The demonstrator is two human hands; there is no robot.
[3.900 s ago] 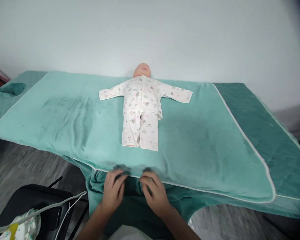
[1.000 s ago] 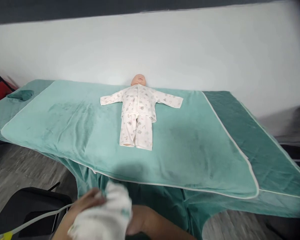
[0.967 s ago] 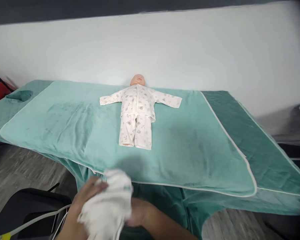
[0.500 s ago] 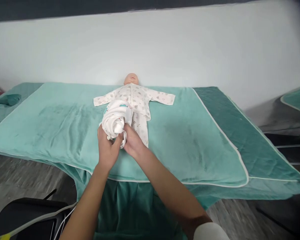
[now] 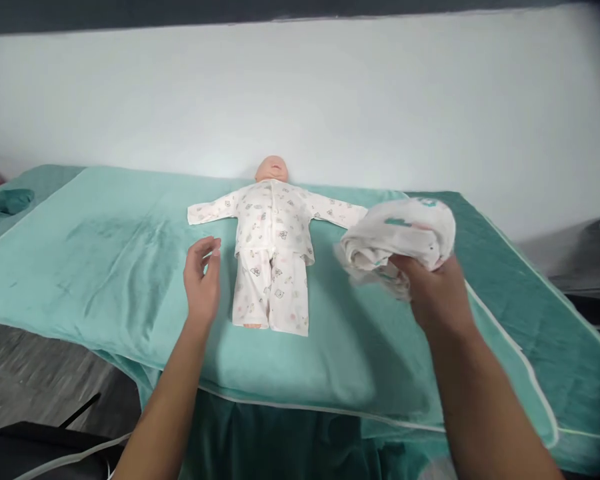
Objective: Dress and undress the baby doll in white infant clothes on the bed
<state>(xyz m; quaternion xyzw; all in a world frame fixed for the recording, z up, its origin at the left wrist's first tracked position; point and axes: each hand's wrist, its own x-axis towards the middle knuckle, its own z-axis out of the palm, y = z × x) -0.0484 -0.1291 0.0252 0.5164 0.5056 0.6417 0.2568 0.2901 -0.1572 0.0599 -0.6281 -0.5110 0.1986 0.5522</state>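
Note:
A baby doll (image 5: pixel 272 169) lies on its back in a white printed long-sleeved top (image 5: pixel 274 217) and matching trousers (image 5: pixel 271 290), sleeves spread out to both sides. My right hand (image 5: pixel 436 290) grips a bunched white cloth (image 5: pixel 405 233) with green and pink prints, held up over the bed beside the doll's sleeve on the right. The cloth's lower edge is blurred, and some of my fingers are hidden beneath it. To the left of the trousers, my left hand (image 5: pixel 203 275) is held with loosely curled fingers and the thumb apart, nothing in it.
Light green plush cover (image 5: pixel 115 253) with white piping spreads under the doll, over a darker green cover (image 5: pixel 520 293) at the right. Behind stands a white wall (image 5: pixel 300 100). A black chair (image 5: pixel 35 450) and a pale cable (image 5: pixel 75 458) are at the lower left.
Both hands held the bundled cloth over the doll's legs. My right hand has carried it to the right, and my left hand has let go. The doll's trousers now show fully.

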